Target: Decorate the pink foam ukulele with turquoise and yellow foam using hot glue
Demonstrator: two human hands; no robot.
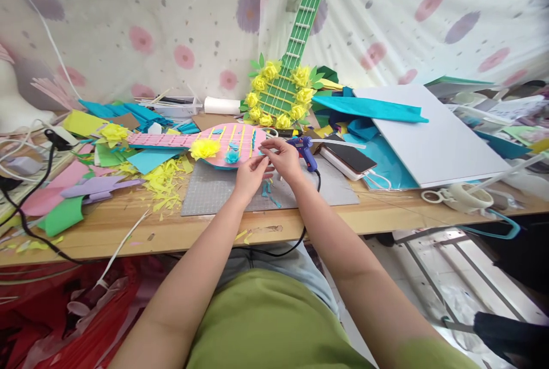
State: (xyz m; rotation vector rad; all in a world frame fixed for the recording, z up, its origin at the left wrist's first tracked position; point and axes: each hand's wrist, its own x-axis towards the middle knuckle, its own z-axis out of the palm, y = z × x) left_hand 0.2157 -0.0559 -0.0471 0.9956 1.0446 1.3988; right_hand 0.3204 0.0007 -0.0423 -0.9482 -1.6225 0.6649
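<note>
Both hands meet over the right end of a pink paper guitar (240,135), which lies with its neck to the left. My left hand (251,175) is closed with thumb and fingertips together. Just above it, my right hand (283,158) pinches at the same spot; whatever lies between the fingertips is too small to make out. Yellow and blue paper flowers decorate the guitar, including a large yellow flower (205,149) and a small blue flower (232,156). A blue glue gun (305,151) rests right beside my right hand. Under them is a grey cutting mat (210,189) with blue paper scraps (270,191).
A green paper guitar (278,94) with yellow flowers leans against the curtain. A phone (349,153) on a white power bank, a white board (433,134) and tape rolls (465,197) are on the right. Coloured paper (64,217) and yellow scraps (165,183) cover the left. A black cord (318,186) crosses the table edge.
</note>
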